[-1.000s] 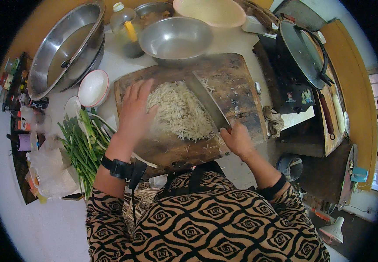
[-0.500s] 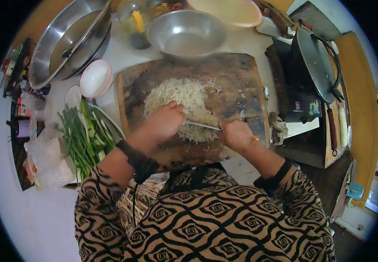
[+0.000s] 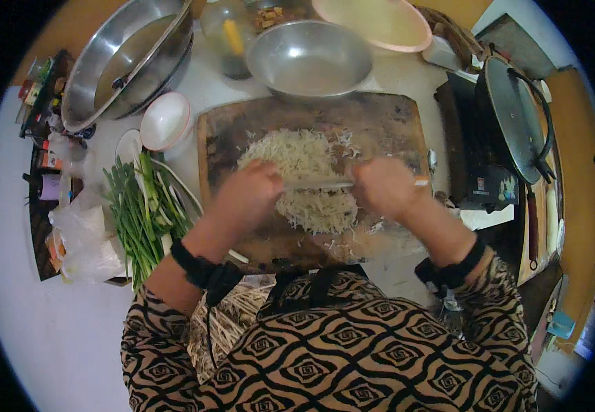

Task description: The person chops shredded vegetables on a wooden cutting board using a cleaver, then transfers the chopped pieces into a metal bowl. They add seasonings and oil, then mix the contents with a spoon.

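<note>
A pile of pale shredded vegetable [image 3: 301, 175] lies on a dark wooden cutting board [image 3: 387, 120]. A cleaver [image 3: 318, 184] lies edge-down across the pile, its blade seen thin from above. My right hand [image 3: 387, 187] grips its handle end at the right. My left hand [image 3: 246, 196] rests on the blade's far end at the left, fingers curled over it. Both hands are blurred.
A steel bowl [image 3: 309, 58] stands just behind the board, a big steel basin [image 3: 129, 62] at the back left, a small white bowl [image 3: 165, 120] and green onions [image 3: 139, 213] to the left. A dark stove with a lidded pan [image 3: 517, 117] stands at the right.
The cleaver has swung from slanting on the pile's right side to lying across it. My left hand moved off the shreds onto the blade's end. The camera has tilted lower.
</note>
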Demonstrator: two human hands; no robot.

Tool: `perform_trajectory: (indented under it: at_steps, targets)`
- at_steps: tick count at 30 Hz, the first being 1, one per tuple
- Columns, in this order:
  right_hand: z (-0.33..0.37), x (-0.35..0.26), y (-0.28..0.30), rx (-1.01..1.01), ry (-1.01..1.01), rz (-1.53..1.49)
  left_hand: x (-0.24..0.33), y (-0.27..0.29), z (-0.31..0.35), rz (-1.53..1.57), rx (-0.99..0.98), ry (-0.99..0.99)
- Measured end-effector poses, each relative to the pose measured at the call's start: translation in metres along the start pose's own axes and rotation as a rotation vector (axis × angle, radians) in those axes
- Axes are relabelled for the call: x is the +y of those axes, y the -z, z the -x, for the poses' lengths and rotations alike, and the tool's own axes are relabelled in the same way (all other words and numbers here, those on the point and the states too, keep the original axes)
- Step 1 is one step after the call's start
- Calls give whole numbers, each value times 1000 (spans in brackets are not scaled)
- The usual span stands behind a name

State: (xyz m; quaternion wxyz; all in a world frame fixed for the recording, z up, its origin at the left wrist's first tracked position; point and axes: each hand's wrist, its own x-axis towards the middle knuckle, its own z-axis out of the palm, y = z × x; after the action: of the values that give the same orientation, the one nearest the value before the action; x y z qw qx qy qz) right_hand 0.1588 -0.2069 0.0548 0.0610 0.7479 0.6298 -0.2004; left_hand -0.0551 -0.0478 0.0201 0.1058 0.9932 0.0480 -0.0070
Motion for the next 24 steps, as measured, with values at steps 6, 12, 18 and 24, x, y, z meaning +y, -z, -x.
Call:
perform_trajectory:
  at_steps: [6,12,18,24]
  targets:
    - [-59,19,15,159,157,92,-28,2,-9,-50,160,171]
    - [-110,23,-29,306,146,25,-71,-16,-25,-219,215,195]
    - [-110,28,-37,140,139,29,-81,-34,-33,-108,-3,150]
    - [-45,34,-18,45,162,28,-15,-15,-12,-43,-4,83]
